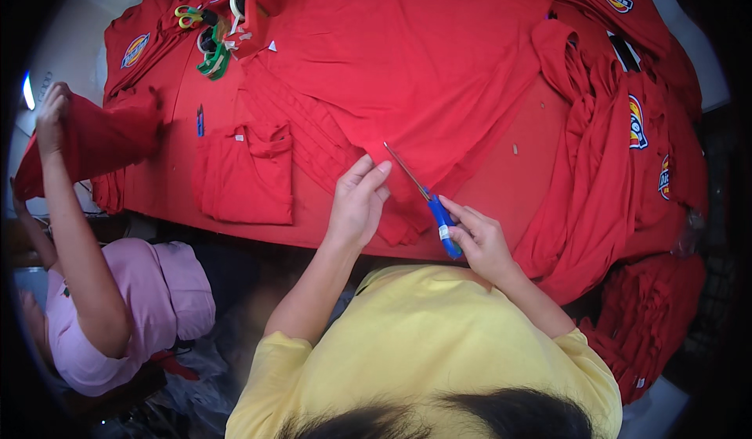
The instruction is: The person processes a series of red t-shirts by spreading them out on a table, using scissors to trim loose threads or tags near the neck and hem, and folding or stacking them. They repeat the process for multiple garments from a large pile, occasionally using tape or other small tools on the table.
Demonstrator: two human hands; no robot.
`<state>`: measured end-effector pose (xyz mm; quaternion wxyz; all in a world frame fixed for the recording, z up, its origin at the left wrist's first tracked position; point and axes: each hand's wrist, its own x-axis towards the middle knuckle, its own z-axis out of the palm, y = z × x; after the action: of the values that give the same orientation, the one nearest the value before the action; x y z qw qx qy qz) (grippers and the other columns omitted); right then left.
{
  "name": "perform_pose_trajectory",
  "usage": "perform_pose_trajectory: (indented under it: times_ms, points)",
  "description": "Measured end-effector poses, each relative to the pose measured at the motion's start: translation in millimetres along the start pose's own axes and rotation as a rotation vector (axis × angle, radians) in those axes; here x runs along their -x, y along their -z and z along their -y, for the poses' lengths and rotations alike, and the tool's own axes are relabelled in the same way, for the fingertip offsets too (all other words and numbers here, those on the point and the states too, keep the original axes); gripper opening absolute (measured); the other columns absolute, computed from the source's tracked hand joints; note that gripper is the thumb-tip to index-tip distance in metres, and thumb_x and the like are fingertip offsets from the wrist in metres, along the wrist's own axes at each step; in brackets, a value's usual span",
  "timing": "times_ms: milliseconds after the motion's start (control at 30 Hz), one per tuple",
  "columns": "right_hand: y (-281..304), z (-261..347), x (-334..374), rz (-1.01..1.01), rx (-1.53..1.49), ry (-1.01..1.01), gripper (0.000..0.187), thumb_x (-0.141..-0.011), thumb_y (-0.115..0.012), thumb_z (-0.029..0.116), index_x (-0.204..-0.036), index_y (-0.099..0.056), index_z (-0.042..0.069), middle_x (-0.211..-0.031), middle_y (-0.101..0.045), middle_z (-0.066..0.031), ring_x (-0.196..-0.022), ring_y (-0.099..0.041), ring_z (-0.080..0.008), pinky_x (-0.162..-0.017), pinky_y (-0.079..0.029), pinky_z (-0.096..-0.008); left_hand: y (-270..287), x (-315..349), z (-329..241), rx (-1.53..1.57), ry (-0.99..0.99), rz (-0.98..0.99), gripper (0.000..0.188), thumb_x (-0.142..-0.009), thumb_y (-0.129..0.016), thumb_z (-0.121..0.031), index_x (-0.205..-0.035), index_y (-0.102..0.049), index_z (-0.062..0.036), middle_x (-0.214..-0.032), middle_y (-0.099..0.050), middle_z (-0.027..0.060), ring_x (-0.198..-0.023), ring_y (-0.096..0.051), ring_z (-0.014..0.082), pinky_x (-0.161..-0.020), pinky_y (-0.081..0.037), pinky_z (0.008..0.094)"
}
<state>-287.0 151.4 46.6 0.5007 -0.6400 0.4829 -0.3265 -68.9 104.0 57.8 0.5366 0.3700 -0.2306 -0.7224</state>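
My right hand [479, 239] grips a tool with a blue handle [442, 224] and a long, thin metal shaft. That shaft slants up and left, its tip close to my left fingers. Thumb and forefinger of my left hand [359, 200] are pinched together; whatever may be between them is too small to make out. Beneath both hands a large red garment [415, 63] lies spread over the table, its lower end near the front edge. A neatly folded red shirt [247, 177] rests left of my left hand.
Red garments with patches [587, 141] heap up at right; more red cloth [646, 314] hangs below. At back left stand a green tape dispenser [213, 57], a red one [249, 28] and scissors [189, 18]. A co-worker [133, 298] at left lifts red cloth [98, 137]. A blue pen [200, 121] lies nearby.
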Motion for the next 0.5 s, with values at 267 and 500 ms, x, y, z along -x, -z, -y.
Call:
perform_pose_trajectory:
  times_ms: [267, 500]
  points:
    - [3, -2, -4, 0.075, -0.120, 0.084, 0.054, -0.085, -0.063, 0.008, -0.136, -0.045, 0.003, -0.095, -0.062, -0.0098, -0.076, -0.060, -0.0160, -0.070, -0.049, -0.0270, -3, -1, -8, -0.094, 0.012, -0.028, 0.036, -0.089, -0.051, 0.001, -0.125, -0.051, -0.0045, -0.113, -0.061, 0.0060, -0.102, -0.060, 0.0154, -0.083, -0.051, 0.0318]
    - [24, -36, -15, 0.315, -0.767, -0.186, 0.042, -0.096, -0.047, 0.013, -0.135, -0.043, -0.002, -0.094, -0.063, -0.0127, -0.065, -0.059, -0.0136, -0.056, -0.050, -0.0227, -6, -1, -7, -0.115, 0.084, -0.071, 0.034, -0.089, -0.053, 0.000, -0.122, -0.052, -0.0068, -0.101, -0.061, 0.0020, -0.093, -0.062, 0.0122, -0.076, -0.054, 0.0292]
